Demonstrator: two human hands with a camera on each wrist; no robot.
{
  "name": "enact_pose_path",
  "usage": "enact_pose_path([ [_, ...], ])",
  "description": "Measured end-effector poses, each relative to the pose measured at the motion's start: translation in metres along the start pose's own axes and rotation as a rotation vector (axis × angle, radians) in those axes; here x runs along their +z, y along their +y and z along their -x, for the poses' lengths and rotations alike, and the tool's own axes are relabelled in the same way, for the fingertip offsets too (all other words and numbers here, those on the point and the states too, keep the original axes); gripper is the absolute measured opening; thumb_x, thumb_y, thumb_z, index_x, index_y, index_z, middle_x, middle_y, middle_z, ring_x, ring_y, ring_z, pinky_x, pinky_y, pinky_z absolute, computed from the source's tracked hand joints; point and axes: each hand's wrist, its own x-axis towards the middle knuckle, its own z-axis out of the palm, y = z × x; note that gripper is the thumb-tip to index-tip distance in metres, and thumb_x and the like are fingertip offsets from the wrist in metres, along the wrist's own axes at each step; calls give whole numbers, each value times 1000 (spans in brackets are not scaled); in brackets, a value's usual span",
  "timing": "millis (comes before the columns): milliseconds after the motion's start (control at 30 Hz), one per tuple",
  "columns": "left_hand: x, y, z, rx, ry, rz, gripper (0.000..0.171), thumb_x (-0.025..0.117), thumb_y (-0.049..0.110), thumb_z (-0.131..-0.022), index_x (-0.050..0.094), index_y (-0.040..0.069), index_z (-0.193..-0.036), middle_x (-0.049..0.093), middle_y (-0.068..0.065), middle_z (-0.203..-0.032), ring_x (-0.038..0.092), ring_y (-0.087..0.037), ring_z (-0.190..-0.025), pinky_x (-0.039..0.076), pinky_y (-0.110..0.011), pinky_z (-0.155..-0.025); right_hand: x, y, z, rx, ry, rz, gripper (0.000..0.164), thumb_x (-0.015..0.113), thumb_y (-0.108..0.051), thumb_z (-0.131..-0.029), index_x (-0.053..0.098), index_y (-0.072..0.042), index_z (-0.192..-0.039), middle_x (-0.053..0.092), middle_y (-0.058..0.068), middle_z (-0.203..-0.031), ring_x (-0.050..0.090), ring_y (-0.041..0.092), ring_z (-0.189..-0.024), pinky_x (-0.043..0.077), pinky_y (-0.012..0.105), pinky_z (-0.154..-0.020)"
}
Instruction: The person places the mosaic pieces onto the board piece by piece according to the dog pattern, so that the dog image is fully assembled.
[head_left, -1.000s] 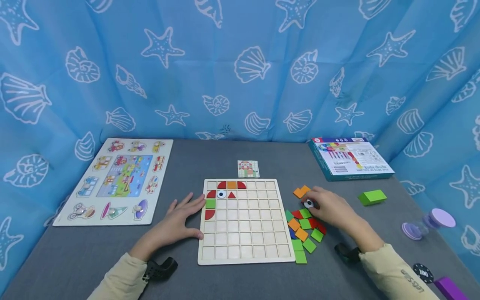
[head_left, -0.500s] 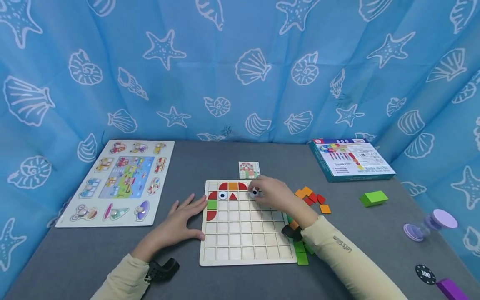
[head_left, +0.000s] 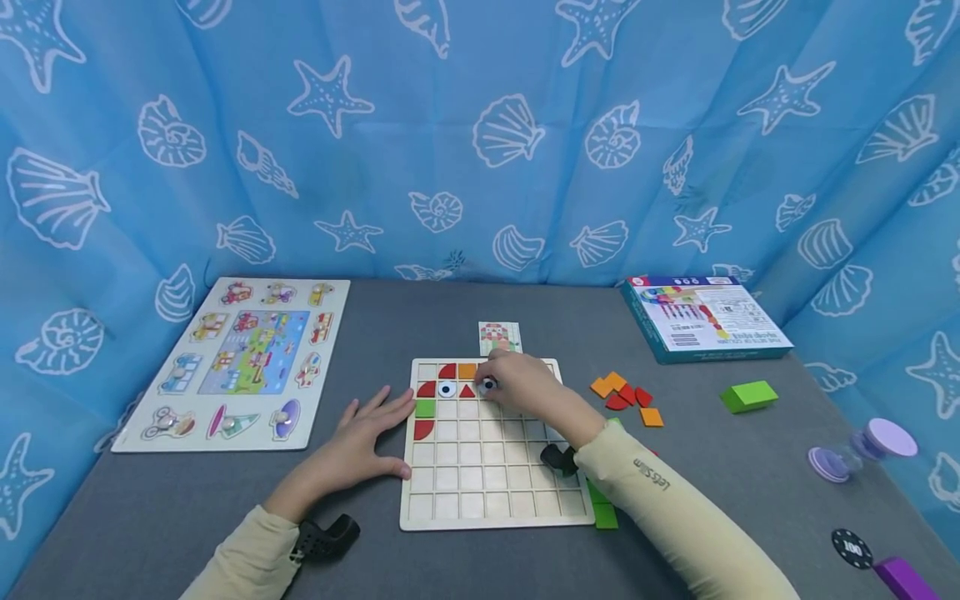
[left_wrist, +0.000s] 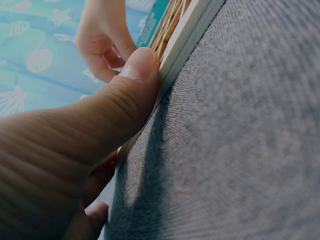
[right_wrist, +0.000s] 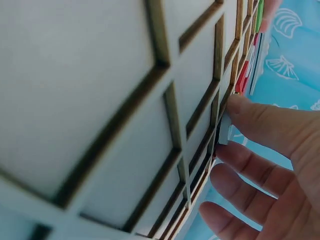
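Observation:
A wooden grid board (head_left: 459, 528) lies flat in the middle of the table. Several red, orange and green tiles fill cells at its upper left, with one round white eye tile (head_left: 447, 389) beside a red triangle (head_left: 467, 390). My right hand (head_left: 521, 382) pinches a second eye tile (head_left: 489, 383) over the second row, right of the triangle. In the right wrist view this white tile (right_wrist: 225, 130) sits at the grid between thumb and index finger. My left hand (head_left: 351, 446), fingers spread, rests at the board's left edge; its thumb (left_wrist: 135, 80) touches that edge.
A small pattern card (head_left: 498, 337) lies behind the board. Loose orange and red tiles (head_left: 651, 417) and green tiles (head_left: 606, 517) lie to its right, partly under my sleeve. A picture puzzle (head_left: 322, 333), a box (head_left: 705, 321), a green block (head_left: 748, 396) and an hourglass-shaped object (head_left: 862, 448) stand around.
My right hand has carried the eye tile from the loose pile leftward onto the board, then further left toward the red triangle. The left hand stays at the board's edge.

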Motion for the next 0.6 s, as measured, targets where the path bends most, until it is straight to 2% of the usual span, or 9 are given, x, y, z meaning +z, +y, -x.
enact_pose_path([
  [100, 0, 0, 0, 4, 3, 6, 95, 71, 51, -60, 32, 15, -139, 26, -1, -145, 10, -32, -135, -2, -60, -100, -1, 1, 3, 4, -4, -9, 19, 69, -21, -77, 68, -22, -96, 59, -3, -93, 54, 10, -77, 46, 27, -65],
  [233, 2, 0, 0, 3, 4, 5, 95, 71, 51, -60, 31, 15, -139, 26, -1, -145, 10, -31, -135, -1, -60, -101, -8, 13, 14, 50, -6, -33, 22, 68, -22, -78, 67, -21, -100, 58, -3, -96, 55, 11, -80, 46, 28, -65],
  [367, 3, -1, -1, 1, 4, 5, 95, 71, 51, -61, 31, 16, -139, 25, 0, -145, 9, -30, -136, -2, -59, -101, -21, 38, 37, 114, 16, -38, 25, 67, -21, -79, 65, -17, -104, 59, -1, -95, 57, 16, -84, 47, 31, -65],
  [600, 1, -1, 0, 0, 5, 10, 95, 72, 50, -60, 30, 17, -140, 25, 0, -146, 8, -30, -136, -2, -59, -101, -32, 91, 89, 182, 63, -62, 25, 69, -14, -77, 66, -12, -102, 60, 2, -89, 56, 15, -76, 48, 30, -63],
])
